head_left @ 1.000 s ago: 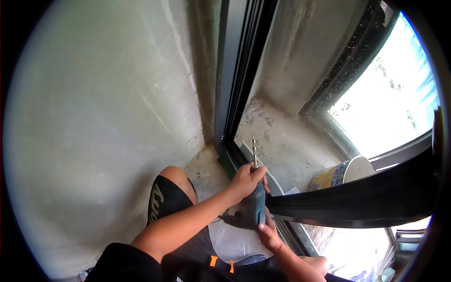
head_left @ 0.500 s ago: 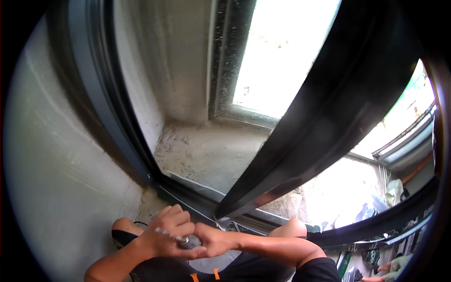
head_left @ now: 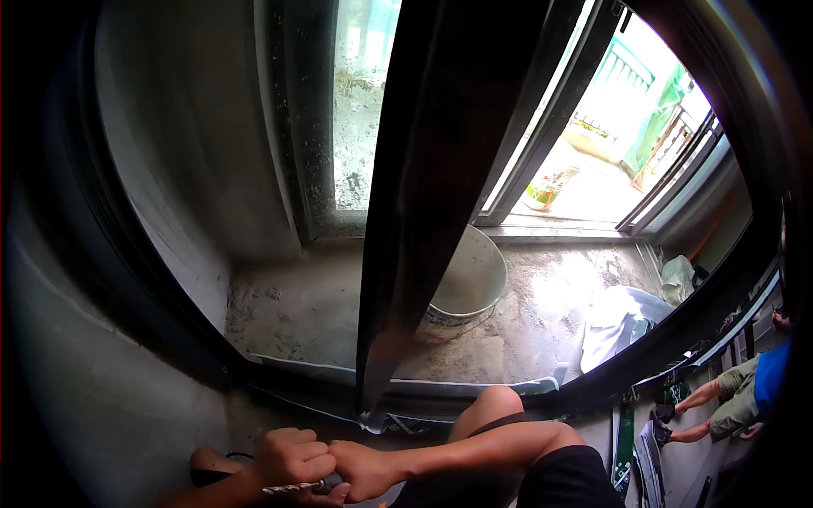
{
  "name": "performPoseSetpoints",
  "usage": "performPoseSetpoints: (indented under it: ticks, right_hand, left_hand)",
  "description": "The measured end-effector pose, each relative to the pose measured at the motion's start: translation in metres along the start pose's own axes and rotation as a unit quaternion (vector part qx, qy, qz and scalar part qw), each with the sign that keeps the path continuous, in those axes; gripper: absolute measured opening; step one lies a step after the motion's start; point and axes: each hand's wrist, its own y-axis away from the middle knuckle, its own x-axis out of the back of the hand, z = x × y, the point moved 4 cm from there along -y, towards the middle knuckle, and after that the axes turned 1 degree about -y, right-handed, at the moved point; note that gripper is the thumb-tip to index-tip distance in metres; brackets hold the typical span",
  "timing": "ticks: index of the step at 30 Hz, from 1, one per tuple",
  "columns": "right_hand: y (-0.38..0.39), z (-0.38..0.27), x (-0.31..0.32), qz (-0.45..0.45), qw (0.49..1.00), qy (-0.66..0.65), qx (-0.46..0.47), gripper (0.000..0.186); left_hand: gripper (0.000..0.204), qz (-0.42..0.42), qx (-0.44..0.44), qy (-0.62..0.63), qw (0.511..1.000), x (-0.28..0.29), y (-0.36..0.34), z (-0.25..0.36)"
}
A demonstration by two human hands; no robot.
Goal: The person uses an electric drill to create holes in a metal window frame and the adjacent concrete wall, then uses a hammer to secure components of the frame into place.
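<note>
Low in the view, my left hand (head_left: 292,457) and my right hand (head_left: 364,470) are closed together around a drill, whose body is mostly hidden by them. Its spiral bit (head_left: 288,488) points left from the chuck (head_left: 326,485), just below my left fingers. My bare knee (head_left: 487,411) is behind my right forearm. A dark vertical frame post (head_left: 415,144) rises beyond my hands to a bottom track (head_left: 322,389).
A pale bucket (head_left: 461,313) stands past the post, near crumpled white sheeting (head_left: 614,322). A plastered wall (head_left: 102,372) is at the left. A co-worker in blue top and khaki shorts (head_left: 737,398) is at right, beside green-and-white strips (head_left: 627,449). A window door (head_left: 542,169) opens onto a railed balcony.
My view has swung right and up toward the window. The drill bit, earlier pointing away from me, now points left, and both hands sit lower in the picture.
</note>
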Motion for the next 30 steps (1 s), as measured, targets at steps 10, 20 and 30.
performPoseSetpoints:
  ticks: [10, 20, 30]
  right_hand:
    - [0.009, 0.023, 0.01, 0.209, 0.97, -0.023, -0.12, 0.029]
    - [0.017, -0.007, 0.013, 0.065, 0.973, -0.209, -0.071, 0.024]
    - [0.012, -0.006, -0.001, 0.207, 0.97, -0.091, -0.089, 0.021]
  left_hand:
    - [0.057, 0.112, 0.372, 0.025, 0.921, -0.062, 0.03, -0.019]
    - [0.07, 0.069, 0.197, 0.034, 0.977, -0.036, 0.022, -0.015]
    - [0.062, 0.16, 0.319, 0.04, 0.933, -0.007, 0.003, 0.027]
